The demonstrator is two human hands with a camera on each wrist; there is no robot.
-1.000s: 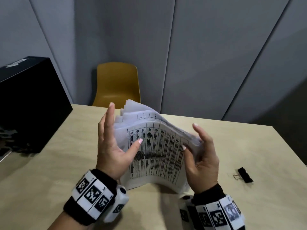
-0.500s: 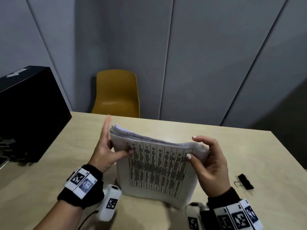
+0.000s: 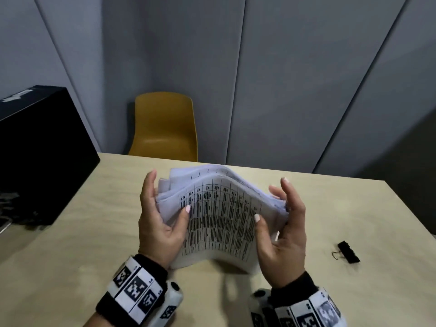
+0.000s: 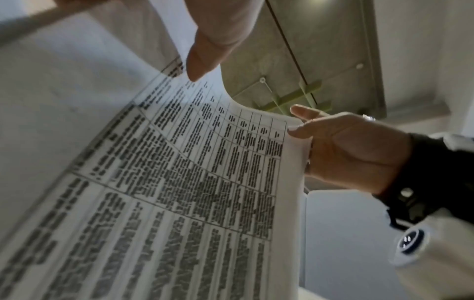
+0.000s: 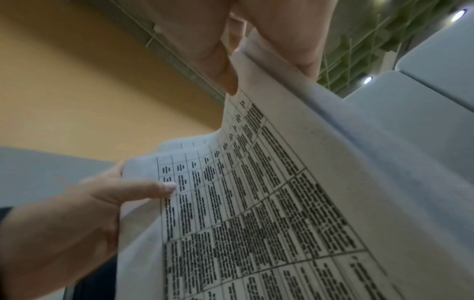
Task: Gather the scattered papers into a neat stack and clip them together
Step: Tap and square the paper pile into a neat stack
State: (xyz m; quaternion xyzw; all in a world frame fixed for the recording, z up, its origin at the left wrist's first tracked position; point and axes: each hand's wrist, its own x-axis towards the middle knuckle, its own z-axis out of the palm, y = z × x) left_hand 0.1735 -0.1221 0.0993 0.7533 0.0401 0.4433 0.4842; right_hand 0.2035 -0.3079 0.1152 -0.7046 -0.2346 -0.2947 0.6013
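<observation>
Papers (image 3: 219, 223) stand on edge on the table (image 3: 77, 223), just on the near side of the yellow chair (image 3: 165, 128), bowed toward the camera. Half a second back the top edges were nearly flush; now the top-left corners have fanned apart and the sheets sit staggered there

Left hand (image 3: 160, 215): fingers straight up along the left edge, thumb laid on the printed face, a loose bracket and no pinch. Right hand (image 3: 280, 230): same on the right edge, fingers straight and spread, thumb tip on the front sheet (looser than half a second ago, when its fingers were curled over the top edge)

Reads as mid-jog: grip eased so the sheets can drop and square against the table. Stack isn't neat yet, probably another tap or two

Binder clip (image 3: 346, 252) lies on the table well right of the papers, untouched. Clipping not started
</observation>
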